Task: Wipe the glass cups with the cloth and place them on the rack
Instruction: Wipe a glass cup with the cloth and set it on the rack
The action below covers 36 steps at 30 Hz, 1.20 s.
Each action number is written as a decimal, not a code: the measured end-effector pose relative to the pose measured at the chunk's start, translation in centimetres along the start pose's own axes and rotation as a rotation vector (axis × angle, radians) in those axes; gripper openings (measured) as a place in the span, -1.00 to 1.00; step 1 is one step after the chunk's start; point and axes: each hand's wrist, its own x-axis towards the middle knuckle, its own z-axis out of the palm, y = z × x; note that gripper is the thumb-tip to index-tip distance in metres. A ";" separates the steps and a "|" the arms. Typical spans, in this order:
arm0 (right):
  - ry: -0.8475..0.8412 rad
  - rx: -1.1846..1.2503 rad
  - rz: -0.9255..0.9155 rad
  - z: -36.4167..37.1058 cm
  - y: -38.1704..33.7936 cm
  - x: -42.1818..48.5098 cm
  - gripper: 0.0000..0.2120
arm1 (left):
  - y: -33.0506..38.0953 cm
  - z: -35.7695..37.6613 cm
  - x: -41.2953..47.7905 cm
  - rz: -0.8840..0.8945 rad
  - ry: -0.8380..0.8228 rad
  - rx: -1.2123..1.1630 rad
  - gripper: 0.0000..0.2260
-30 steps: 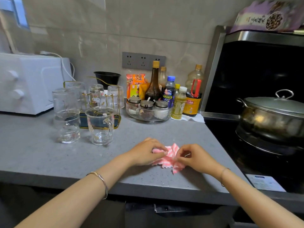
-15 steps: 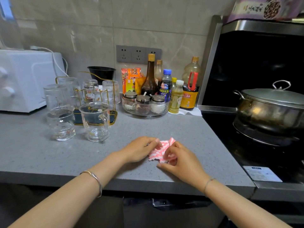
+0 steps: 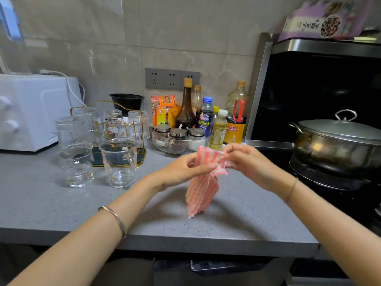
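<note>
Both hands, the left hand (image 3: pixel 186 170) and right hand (image 3: pixel 250 164), pinch the striped cloth (image 3: pixel 203 182) with fingers clamped on its top edge, lifting it above the table (image 3: pixel 51 203), likely to unfold it for wiping the glass cups (image 3: pixel 118 162).

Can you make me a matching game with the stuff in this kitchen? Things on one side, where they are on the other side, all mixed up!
Things:
1. cloth
2. pot
3. glass mug
4. white oven

Places:
a. on the stove
b. held by the left hand and right hand
c. at the far left of the counter
d. just in front of the rack

Pairs: 1-b, 2-a, 3-d, 4-c
</note>
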 end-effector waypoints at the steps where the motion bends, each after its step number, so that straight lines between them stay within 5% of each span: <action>1: -0.011 0.053 0.004 -0.2 -0.9 0.4 -0.76 | 0.4 -0.4 0.2 0.000 -0.005 -0.012 -0.55; 8: 0.068 0.219 0.124 -0.4 -1.9 2.7 -0.77 | 2.7 -0.8 -0.1 -0.087 0.012 -0.182 -0.78; 11: 0.100 -0.070 0.105 0.6 -0.9 2.6 -0.88 | 2.1 -0.4 -0.6 -0.170 -0.009 -0.246 -0.84; 13: 0.188 -0.345 0.037 1.1 -0.2 2.4 -0.88 | 1.2 -0.3 -0.8 -0.254 0.015 -0.292 -0.79; 17: 0.216 -0.402 -0.057 2.1 0.9 1.7 -0.89 | 0.2 -0.8 -1.0 -0.473 -0.024 -0.699 -0.50; 21: 0.261 -0.543 -0.236 3.2 1.7 1.5 -0.93 | 0.5 -1.4 -1.5 -0.547 0.053 -1.000 -0.42; 27: 0.168 -0.474 -0.342 5.0 1.0 0.9 -0.95 | 1.2 -2.6 -2.0 -0.535 0.059 -1.020 -0.41; 36: 0.191 -0.589 -0.487 6.9 1.3 0.1 -0.80 | 2.0 -2.5 -2.1 -0.412 0.174 -0.933 -0.84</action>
